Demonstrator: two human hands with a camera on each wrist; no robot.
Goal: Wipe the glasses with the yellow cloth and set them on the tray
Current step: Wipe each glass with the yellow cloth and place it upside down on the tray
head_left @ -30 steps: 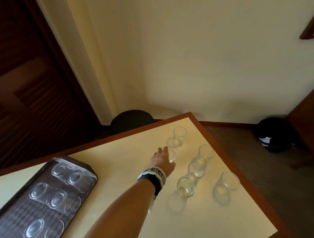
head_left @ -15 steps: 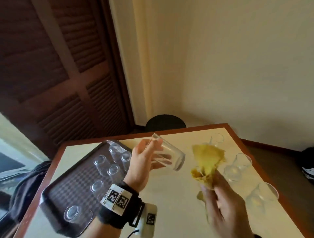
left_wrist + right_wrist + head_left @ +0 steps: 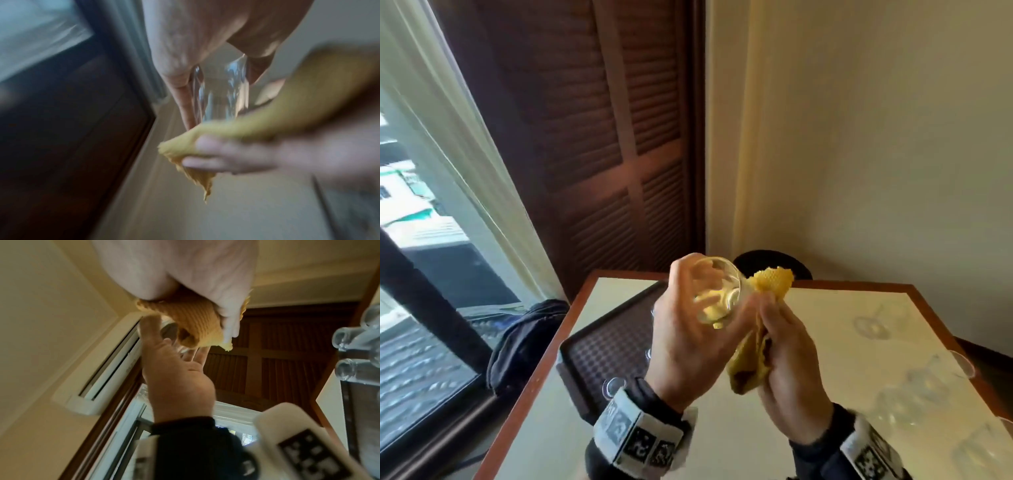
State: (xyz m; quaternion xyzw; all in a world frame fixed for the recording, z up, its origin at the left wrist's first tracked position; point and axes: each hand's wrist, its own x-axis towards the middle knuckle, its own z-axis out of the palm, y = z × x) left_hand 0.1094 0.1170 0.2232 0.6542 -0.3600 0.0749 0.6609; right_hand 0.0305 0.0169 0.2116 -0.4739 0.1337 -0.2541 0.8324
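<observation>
My left hand [image 3: 688, 329] grips a clear glass [image 3: 717, 294] above the table, fingers curled round its body; the left wrist view shows the same glass [image 3: 222, 91] between thumb and fingers. My right hand [image 3: 787, 363] holds the bunched yellow cloth [image 3: 770, 282] and has it against the mouth of the glass. The yellow cloth [image 3: 197, 324] covers the glass rim in the right wrist view. Below my left hand lies the dark checked tray [image 3: 602, 346], with upturned glasses [image 3: 362, 337] on it. Several more glasses [image 3: 873, 325] stand blurred on the table's right side.
The cream table [image 3: 818, 329] has a brown wooden edge. A dark stool [image 3: 767, 262] stands behind the far edge, by the wall. A louvred wooden door and a window are at the left, with dark fabric [image 3: 527, 335] beside the table's left edge.
My left hand lifted a glass from the table's right side and brought it up near the tray. My right hand came in with the yellow cloth, which now meets the glass mouth.
</observation>
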